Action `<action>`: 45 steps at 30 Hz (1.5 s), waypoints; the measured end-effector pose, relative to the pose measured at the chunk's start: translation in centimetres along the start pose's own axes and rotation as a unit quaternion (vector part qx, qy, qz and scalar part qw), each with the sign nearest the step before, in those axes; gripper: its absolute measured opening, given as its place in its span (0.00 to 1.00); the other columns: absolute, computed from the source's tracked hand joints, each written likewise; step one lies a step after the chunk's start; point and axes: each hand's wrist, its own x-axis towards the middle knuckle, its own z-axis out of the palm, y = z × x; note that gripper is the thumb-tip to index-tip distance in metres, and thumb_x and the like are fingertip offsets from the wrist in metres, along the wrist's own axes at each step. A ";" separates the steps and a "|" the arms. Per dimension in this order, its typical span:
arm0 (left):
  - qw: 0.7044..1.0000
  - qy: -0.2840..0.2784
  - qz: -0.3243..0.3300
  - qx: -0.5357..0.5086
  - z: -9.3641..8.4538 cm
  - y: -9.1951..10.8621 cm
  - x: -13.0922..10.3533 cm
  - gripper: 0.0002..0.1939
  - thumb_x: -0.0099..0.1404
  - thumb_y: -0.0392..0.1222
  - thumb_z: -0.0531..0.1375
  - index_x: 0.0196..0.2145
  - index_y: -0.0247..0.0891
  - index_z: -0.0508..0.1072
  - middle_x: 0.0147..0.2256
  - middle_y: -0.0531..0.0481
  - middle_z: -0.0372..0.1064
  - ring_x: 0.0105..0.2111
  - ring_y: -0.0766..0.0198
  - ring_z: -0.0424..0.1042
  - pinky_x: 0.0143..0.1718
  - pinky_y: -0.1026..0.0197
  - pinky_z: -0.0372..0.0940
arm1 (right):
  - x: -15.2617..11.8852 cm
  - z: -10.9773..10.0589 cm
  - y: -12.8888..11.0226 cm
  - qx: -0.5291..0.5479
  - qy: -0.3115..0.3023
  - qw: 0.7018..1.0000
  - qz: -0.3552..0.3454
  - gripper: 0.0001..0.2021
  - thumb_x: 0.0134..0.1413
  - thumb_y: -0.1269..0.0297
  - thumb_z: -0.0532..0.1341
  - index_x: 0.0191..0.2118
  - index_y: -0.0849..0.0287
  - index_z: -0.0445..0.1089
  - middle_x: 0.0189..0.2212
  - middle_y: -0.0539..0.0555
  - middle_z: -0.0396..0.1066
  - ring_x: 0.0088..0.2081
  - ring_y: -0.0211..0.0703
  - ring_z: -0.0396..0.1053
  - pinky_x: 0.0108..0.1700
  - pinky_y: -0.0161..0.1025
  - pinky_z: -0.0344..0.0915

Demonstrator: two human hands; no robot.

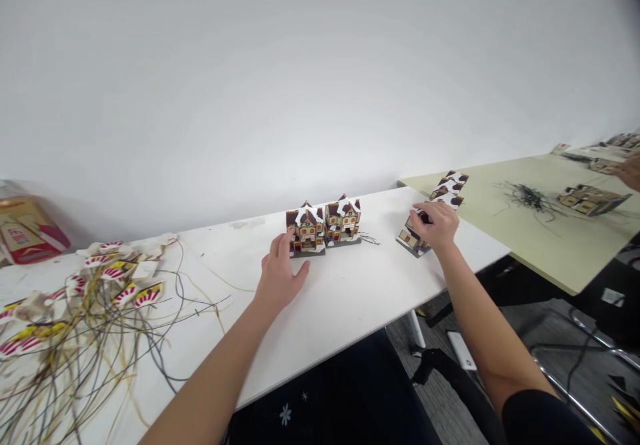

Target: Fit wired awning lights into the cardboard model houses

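Two miniature houses with snowy roofs stand side by side on the white table: a left house [306,231] and a right house [343,222]. My left hand [281,273] is at the left house's side, fingertips by its left edge and thumb spread out in front. It does not wrap round the house. My right hand [436,225] has its fingers closed on the top of another miniature house [413,237], which is tilted near the table's right end. More snowy-roofed houses [453,183] stand in a row just behind that hand.
A heap of red-and-yellow printed pieces with long wires [100,311] covers the table's left. Behind it sits a red-and-yellow package [27,228]. A yellowish table [505,185] adjoins on the right, with dark wires [531,197], a house [590,199] and another person's hand [629,171].
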 end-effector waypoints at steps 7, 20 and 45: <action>1.000 0.014 0.011 -0.016 0.3 -0.2 0.2 0.36 0.63 0.47 0.58 0.65 0.42 0.49 0.61 0.37 0.53 0.57 0.48 0.64 0.56 0.39 0.62 | 0.8 3.3 -0.2 -0.013 0.068 0.996 -0.058 0.06 0.53 0.64 0.61 0.33 0.57 0.75 0.34 0.53 0.78 0.41 0.46 0.73 0.48 0.43 0.62; 1.000 0.012 0.007 -0.017 0.5 -0.6 0.4 0.37 0.62 0.48 0.58 0.65 0.39 0.50 0.61 0.36 0.53 0.57 0.47 0.64 0.56 0.38 0.63 | 3.3 7.3 -4.3 0.016 0.061 0.997 -0.048 0.09 0.60 0.65 0.56 0.37 0.57 0.74 0.44 0.54 0.76 0.45 0.44 0.71 0.51 0.44 0.63; 0.999 -0.010 -0.019 -0.042 0.4 -1.0 0.6 0.36 0.63 0.47 0.58 0.65 0.43 0.48 0.61 0.40 0.57 0.58 0.51 0.64 0.59 0.46 0.62 | 4.0 6.8 -10.6 0.222 -0.008 0.974 -0.032 0.18 0.64 0.50 0.51 0.52 0.53 0.67 0.54 0.56 0.70 0.59 0.52 0.63 0.66 0.59 0.37</action>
